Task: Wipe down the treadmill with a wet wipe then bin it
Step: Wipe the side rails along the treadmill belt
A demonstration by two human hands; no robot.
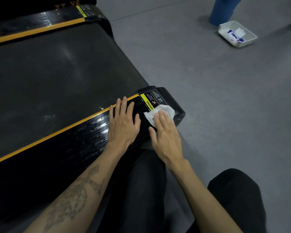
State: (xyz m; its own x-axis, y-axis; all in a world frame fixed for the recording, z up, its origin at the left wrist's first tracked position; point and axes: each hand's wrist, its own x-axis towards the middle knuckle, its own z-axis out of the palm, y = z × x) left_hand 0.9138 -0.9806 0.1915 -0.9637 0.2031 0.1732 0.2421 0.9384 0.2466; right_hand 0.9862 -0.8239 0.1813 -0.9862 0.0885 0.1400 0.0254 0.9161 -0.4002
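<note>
Fingers flat on wipe at treadmill rail's end corner.

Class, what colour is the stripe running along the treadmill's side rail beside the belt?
Orange-yellow: the stripe edges the black ribbed side rail; the head view shows it.

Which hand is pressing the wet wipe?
The right hand, flat on the white wet wipe by the warning label; the left hand rests bare on the black ribbed side rail.

Looks like a gym: treadmill with black belt, orange-striped side rails and a warning label, sitting on grey rubber-type floor.
</note>
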